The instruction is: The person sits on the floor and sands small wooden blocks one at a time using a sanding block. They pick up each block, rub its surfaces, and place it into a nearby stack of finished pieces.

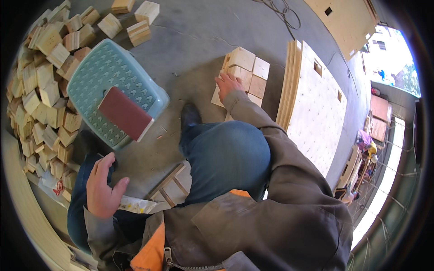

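My left hand (104, 185) is raised over my left leg, thumb and fingers apart, holding nothing. Out ahead on the right, my right hand (229, 85) rests on a neat stack of pale wooden blocks (241, 58), its fingers spread over the near left part. Whether any block there is gripped cannot be told. Between the stack and a loose heap stands a light blue plastic stool (92, 67) with a perforated top. A flat dark red rectangular piece (125, 113) lies across it, one end jutting over the stool's edge.
Loose wooden blocks (47, 90) are heaped at the left. Stacked plywood sheets (316, 104) with square holes lie right of the block stack. A small wooden frame (171, 186) sits on the floor by my right leg. A dark cable (282, 13) is coiled at the far side.
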### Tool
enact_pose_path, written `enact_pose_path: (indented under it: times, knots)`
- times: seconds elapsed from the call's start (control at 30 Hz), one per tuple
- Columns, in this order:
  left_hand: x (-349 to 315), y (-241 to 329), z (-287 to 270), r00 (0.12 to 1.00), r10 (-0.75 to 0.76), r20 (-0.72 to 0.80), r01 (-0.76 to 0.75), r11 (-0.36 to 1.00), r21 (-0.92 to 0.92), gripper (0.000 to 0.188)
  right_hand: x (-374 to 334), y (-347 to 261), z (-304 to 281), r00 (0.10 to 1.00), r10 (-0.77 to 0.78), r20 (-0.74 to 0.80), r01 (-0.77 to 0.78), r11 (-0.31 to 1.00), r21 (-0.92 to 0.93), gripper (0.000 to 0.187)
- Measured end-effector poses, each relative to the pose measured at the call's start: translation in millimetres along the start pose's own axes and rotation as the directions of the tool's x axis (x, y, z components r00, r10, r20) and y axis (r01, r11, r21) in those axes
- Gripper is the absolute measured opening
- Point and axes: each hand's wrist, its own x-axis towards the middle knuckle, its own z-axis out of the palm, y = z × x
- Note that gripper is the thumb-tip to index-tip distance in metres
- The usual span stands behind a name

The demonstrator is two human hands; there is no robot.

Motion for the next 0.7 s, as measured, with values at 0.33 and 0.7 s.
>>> enact_pose_path:
  times: [0.33,0.7]
  knots:
    - [-16,14,-5,0.995,0.103,0.012,-0.104,0.986,0.133,0.064,-65,49,-27,0.975,0.052,0.217,-0.124,0.936,0.330,0.071]
    - [-45,-1,9,0.995,0.064,0.079,-0.082,0.963,0.256,0.062,-72,4,-191,0.921,-0.139,-0.364,0.317,0.810,0.493,0.071]
